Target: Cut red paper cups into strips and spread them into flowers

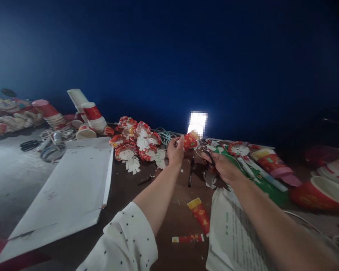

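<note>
My left hand (pixel 175 152) is closed on a red and gold paper cup piece (pixel 190 141), holding it up in front of a bright light. Facing it, my right hand (pixel 223 166) has its fingers round the dark handles of a pair of scissors (pixel 208 156). The blades lie near the right edge of the piece; I cannot tell whether they touch it. Below my hands, a black pen (pixel 191 173) rests on the brown table. Two cut strips lie nearer to me: a wider red strip (pixel 199 216) and a narrow red strip (pixel 188 238).
Several red and white paper-cut figures (pixel 138 141) are heaped left of my hands. A white board (pixel 73 180) and stacked paper cups (pixel 94 116) are further left. An open book (pixel 234 233), a green mat (pixel 271 190) and a large red cup (pixel 322 194) are on the right.
</note>
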Available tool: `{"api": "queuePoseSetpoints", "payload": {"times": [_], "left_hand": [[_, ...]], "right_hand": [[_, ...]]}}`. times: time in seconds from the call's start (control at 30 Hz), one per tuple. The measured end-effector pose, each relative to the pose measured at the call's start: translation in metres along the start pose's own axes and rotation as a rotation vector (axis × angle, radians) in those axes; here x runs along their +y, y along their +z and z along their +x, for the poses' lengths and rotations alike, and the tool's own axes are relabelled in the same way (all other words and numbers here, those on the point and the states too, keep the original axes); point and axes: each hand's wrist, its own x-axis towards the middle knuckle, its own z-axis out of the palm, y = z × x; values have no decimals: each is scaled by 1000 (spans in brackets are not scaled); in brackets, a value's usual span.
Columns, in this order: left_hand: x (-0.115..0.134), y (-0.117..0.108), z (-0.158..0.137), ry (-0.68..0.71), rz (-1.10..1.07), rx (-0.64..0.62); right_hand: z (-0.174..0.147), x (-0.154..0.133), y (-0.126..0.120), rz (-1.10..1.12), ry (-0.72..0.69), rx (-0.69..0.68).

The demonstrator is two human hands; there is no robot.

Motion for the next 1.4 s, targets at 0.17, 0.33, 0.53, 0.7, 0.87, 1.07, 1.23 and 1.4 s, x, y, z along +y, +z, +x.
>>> {"api": "queuePoseSetpoints", "payload": {"times": [0.17,0.33,0.53,0.7,0.87,1.07,1.23,1.4], "left_hand": [[-5,0,2,-2,49,-31],[-5,-1,3,28,77,-18],[-3,-4,2,94,125,68],[-5,-5,3,139,156,67],[-2,-7,1,310,284,93],[2,-10,-2,388,319,97],[4,-10,-3,467,318,98],[0,-9,0,364,286,60]], "right_hand": [[-1,-2,-5,69,38,19],[-1,-1,-7,-25,79,-33],[0,0,-10,-117,132,-83],[2,1,-16,-236,152,-101],[1,-2,-20,-396,129,-94],[-2,-8,-22,-459,130,-116],[-3,-9,-27,-547,118,-203],[-3,-8,-29,-456,28,-287]]}}
